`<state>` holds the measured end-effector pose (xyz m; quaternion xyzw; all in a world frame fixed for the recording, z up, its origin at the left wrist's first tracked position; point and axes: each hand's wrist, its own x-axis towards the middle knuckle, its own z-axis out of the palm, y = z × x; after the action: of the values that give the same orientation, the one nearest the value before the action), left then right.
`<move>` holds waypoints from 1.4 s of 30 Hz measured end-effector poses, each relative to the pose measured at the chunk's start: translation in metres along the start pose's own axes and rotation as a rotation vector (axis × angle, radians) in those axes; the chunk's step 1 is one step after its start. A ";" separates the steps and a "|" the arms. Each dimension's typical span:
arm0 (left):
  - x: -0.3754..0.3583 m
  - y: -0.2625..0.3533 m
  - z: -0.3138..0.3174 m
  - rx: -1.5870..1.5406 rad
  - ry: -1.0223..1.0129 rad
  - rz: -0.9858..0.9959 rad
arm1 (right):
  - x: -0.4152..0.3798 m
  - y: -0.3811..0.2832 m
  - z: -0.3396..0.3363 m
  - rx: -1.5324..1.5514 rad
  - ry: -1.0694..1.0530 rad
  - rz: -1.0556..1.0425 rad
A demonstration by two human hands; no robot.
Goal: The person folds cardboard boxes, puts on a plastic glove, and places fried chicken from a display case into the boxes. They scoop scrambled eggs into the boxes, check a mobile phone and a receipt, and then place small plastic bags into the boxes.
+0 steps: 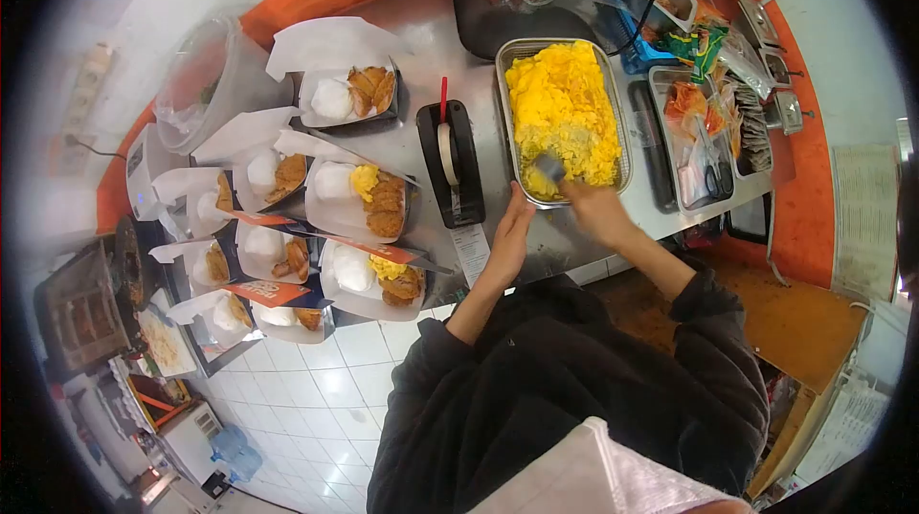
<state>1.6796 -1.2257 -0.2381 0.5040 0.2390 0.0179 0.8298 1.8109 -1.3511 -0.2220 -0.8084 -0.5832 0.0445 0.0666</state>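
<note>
A metal tray (624, 145) full of yellow scrambled eggs (565, 93) sits on the steel counter. My right hand (601, 214) grips a metal spoon (549, 167), its blurred head down in the eggs near the tray's front end. At the tray's front left corner is my left hand (512, 238), fingers stretched out right at the rim. Left of it lies a black tape dispenser (448, 165) with a red stick standing up in it. Further left, open paper boxes hold white rice (353, 268) and breaded fried cutlets (385, 209); two of them also carry egg.
A clear plastic tub (203, 83) stands behind the boxes. On the right are a tray with scissors and packets (691, 136), a blue basket (632, 50) and small metal-lidded containers (785, 112). A paper slip (471, 251) hangs at the counter's front edge.
</note>
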 end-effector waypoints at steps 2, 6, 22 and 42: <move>0.004 -0.005 -0.001 0.022 -0.004 0.001 | 0.000 0.009 -0.005 0.066 0.014 0.067; 0.003 -0.004 -0.005 -0.060 -0.016 -0.075 | 0.000 -0.006 -0.006 -0.022 -0.023 -0.059; 0.001 0.003 -0.009 -0.125 -0.074 -0.101 | 0.016 0.073 0.006 0.892 0.039 0.293; 0.001 -0.009 -0.008 -0.146 -0.064 -0.067 | 0.001 0.069 -0.023 0.738 -0.134 0.311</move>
<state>1.6752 -1.2233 -0.2487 0.4341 0.2270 -0.0086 0.8718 1.8794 -1.3732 -0.2105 -0.8042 -0.4018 0.3127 0.3067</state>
